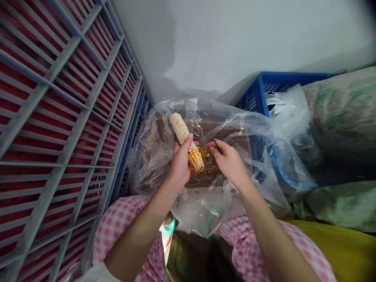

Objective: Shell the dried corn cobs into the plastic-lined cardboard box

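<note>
My left hand (180, 160) grips a corn cob (182, 131), which is mostly bare and pale, with yellow kernels left at its lower end. My right hand (228, 161) sits just to the right of the cob, its fingers pinching a thin dark pick (217, 146). Below both hands, loose kernels and bits of husk (208, 163) lie in a clear plastic bag (152, 156). The bag lines a brown box (219, 131), and my hands hide part of the pile.
A grey slatted crate (58, 129) with red contents stands along the left, and a white wall (205, 47) rises ahead. To the right are a blue plastic crate (276, 84) and a bulging patterned sack (342, 117). Pink gingham trousers (123, 231) cover my legs.
</note>
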{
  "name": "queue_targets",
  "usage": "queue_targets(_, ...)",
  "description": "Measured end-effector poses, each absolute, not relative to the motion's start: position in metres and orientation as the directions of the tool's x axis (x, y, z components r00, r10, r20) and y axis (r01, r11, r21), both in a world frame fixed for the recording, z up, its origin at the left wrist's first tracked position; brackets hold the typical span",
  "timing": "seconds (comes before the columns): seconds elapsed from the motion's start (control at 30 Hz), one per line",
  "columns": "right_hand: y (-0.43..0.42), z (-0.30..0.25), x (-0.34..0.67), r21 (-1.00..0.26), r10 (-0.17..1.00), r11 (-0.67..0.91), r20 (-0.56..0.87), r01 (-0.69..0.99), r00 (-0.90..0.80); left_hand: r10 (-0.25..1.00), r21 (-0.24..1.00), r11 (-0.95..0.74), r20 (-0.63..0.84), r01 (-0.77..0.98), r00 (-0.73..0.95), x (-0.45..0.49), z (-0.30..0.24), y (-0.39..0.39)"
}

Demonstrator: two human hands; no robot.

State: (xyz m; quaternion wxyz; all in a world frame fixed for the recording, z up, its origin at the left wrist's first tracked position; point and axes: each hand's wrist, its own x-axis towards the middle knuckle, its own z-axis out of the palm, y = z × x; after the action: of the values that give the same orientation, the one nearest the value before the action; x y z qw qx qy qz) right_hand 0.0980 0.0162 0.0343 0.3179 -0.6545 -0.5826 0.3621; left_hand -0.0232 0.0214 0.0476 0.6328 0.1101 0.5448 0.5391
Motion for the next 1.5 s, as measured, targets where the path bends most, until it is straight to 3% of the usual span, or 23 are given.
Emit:
queue_targets(0.1, 0.016, 0.04, 0.097, -0.915, 0.996, -0.086, -0.087, 0.393, 0.014, 0.788, 0.733, 0.415, -0.586, -0.539, -0.189, -0.024, 0.044, 0.022)
queue_targets(0.2, 0.012, 0.039, 0.09, -0.947, 0.974, -0.184, -0.211, 0.263, -0.078, 0.78, 0.706, 0.44, -0.606, -0.555, -0.153, -0.024, 0.04, 0.023)
queue_targets(0.3, 0.007, 0.034, 0.081, -0.936, 0.919, -0.271, -0.321, 0.226, -0.228, 0.765, 0.668, 0.473, -0.635, -0.574, -0.109, -0.024, 0.038, 0.023)
queue_targets(0.4, 0.005, 0.035, 0.077, -0.95, 0.87, -0.287, -0.313, 0.125, -0.382, 0.748, 0.661, 0.499, -0.655, -0.561, -0.106, -0.027, 0.04, 0.025)
queue_targets(0.63, 0.005, 0.045, 0.08, -0.95, 0.931, -0.309, -0.295, -0.035, -0.215, 0.913, 0.794, 0.319, -0.404, -0.517, -0.056, -0.025, 0.05, 0.024)
queue_targets(0.83, 0.003, 0.046, 0.083, -0.924, 0.92, -0.366, -0.34, -0.112, -0.195, 0.915, 0.8, 0.334, -0.402, -0.499, -0.032, -0.025, 0.046, 0.023)
queue_targets(1.0, 0.005, 0.044, 0.089, -0.963, 0.955, -0.269, -0.264, -0.019, -0.137, 0.882, 0.773, 0.407, -0.471, -0.487, -0.01, -0.025, 0.045, 0.023)
queue_targets(1.13, 0.005, 0.039, 0.093, -0.978, 0.98, -0.178, -0.186, 0.107, -0.068, 0.9, 0.801, 0.412, -0.431, -0.435, 0.058, -0.021, 0.046, 0.019)
queue_targets(1.5, 0.001, 0.04, 0.089, -0.915, 0.995, -0.054, -0.082, 0.4, -0.053, 0.923, 0.843, 0.364, -0.383, -0.396, 0.035, -0.016, 0.038, 0.016)
